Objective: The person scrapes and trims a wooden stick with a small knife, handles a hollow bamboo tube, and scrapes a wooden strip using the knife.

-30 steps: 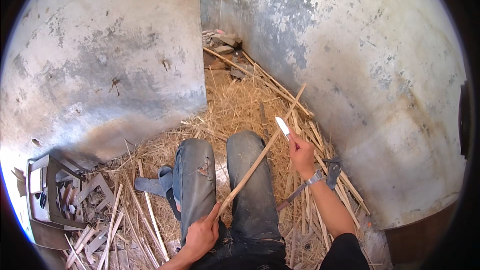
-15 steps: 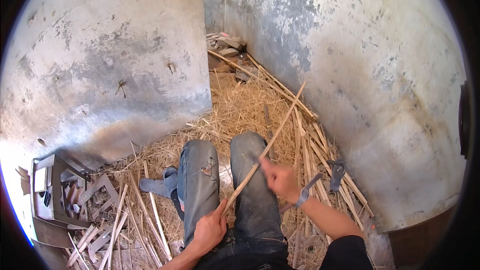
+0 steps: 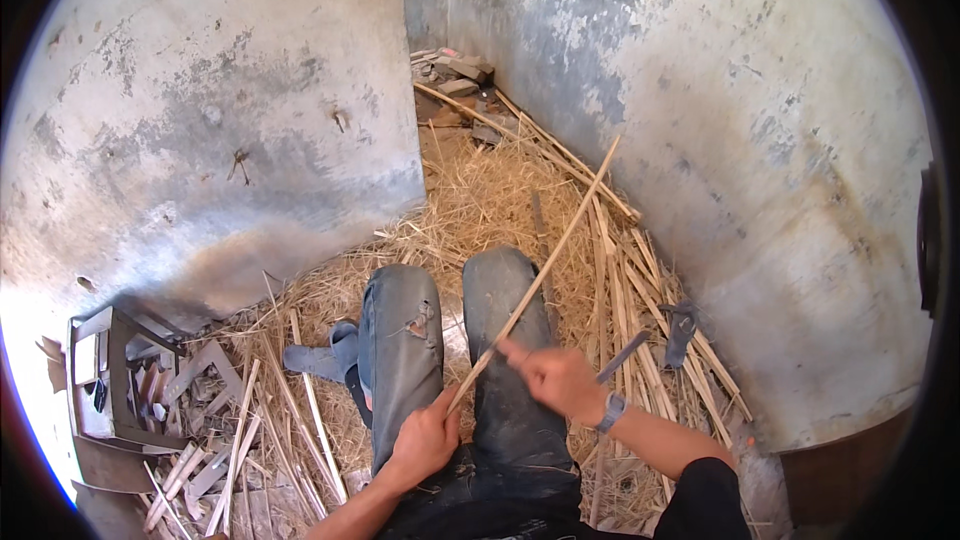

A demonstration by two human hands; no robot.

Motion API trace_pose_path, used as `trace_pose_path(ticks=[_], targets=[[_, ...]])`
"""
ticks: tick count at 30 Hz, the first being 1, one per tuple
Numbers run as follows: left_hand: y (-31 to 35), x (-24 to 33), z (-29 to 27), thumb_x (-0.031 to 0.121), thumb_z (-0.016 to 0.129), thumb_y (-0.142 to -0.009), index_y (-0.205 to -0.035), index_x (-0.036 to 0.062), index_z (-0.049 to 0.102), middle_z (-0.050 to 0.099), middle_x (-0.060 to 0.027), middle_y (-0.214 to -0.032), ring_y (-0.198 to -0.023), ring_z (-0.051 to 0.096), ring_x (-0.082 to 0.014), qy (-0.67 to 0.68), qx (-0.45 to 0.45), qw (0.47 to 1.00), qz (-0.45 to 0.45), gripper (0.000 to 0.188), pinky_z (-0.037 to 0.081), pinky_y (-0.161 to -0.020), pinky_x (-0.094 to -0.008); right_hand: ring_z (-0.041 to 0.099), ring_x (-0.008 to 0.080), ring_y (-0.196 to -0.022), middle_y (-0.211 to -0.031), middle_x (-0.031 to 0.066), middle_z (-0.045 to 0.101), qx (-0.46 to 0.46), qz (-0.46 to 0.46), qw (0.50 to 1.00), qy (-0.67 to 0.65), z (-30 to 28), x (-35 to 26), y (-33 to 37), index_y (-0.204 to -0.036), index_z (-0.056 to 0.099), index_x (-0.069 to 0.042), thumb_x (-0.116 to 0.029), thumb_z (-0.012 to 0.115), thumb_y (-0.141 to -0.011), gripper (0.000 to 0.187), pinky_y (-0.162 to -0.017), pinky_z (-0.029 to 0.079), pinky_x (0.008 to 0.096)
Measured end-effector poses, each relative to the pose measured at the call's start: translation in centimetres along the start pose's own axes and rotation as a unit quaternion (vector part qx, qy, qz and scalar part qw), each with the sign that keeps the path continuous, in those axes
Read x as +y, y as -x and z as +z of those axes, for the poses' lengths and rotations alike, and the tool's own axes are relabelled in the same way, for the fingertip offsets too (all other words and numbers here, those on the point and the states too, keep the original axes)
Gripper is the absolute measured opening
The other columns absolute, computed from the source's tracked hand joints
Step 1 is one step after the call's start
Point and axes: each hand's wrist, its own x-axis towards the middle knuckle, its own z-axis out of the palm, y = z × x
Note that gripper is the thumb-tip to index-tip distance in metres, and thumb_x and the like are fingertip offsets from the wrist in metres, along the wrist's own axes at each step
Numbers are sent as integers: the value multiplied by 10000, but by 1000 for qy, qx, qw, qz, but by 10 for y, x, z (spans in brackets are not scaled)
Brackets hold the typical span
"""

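While a crate (image 3: 110,380) of wood scraps sits far left against the wall (image 3: 200,140), with loose slats (image 3: 215,440) scattered on the straw (image 3: 480,200) beside it, the person sits with both knees forward, a blue sandal (image 3: 322,360) lying just left of the left leg (image 3: 400,350). Coming up from the lower edge, the left hand (image 3: 425,440) rests on the left thigh, knuckles up, its fingers curled tight around the lower end of a long thin stick (image 3: 545,265). From that grip, the stick slants up and to the right, crossing over the right knee and reaching out above the straw toward the right wall. Just right of the stick, the right hand (image 3: 555,380) hovers over the right thigh, wrist bent inward and a watch (image 3: 611,410) on it; its fingers are closed as a loose fist, one fingertip touching the stick, though whether they grip a blade I cannot tell. Further right, more sticks (image 3: 640,290) lie in a bundle along the wall's foot, a dark tool (image 3: 682,325) among them.
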Motion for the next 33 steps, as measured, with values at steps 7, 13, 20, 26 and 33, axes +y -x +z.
trace_pose_path(ticks=[7, 13, 20, 26, 33], targets=[[-5, 0, 0, 140, 584, -1011, -1283, 27, 623, 679, -306, -889, -867, 645, -532, -9, -10, 1000, -10, 298, 502, -744, -585, 612, 222, -498, -694, 168, 667, -18, -35, 992, 123, 11, -18, 11, -1299, 746, -134, -93, 725, -938, 364, -494, 473, 342], [0, -6, -10, 161, 576, -1028, -1255, 32, 636, 664, -269, -814, -818, 647, -507, 56, -37, 998, 6, 267, 502, -721, -524, 545, 213, -491, -688, 141, 659, 52, 118, 987, -100, -18, -3, -12, -1195, 699, -58, -103, 653, -970, 234, -500, 435, 350], [19, -11, -36, 180, 575, -1040, -1245, 44, 655, 616, -215, -731, -700, 641, -403, 67, -92, 993, -20, 259, 491, -685, -449, 512, 232, -537, -673, 114, 555, 133, 183, 960, -166, -18, 15, 0, -1031, 585, 11, -214, 561, -1044, 226, -533, 390, 382], [32, -7, -41, 194, 575, -1048, -1196, 53, 660, 625, -234, -734, -721, 634, -431, 55, -96, 993, -38, 221, 489, -676, -489, 651, 357, -613, -704, 174, 625, 72, 189, 978, -43, -15, -1, 0, -1103, 543, -22, -346, 536, -1075, 326, -570, 476, 450], [54, -35, -28, 184, 564, -1045, -1218, 59, 581, 636, -324, -722, -699, 630, -555, -48, -40, 998, 0, 214, 494, -618, -630, 663, 414, -636, -661, 183, 639, -54, 171, 967, 181, -24, 6, -30, -1015, 572, -32, -409, 488, -1080, 392, -569, 502, 520]])
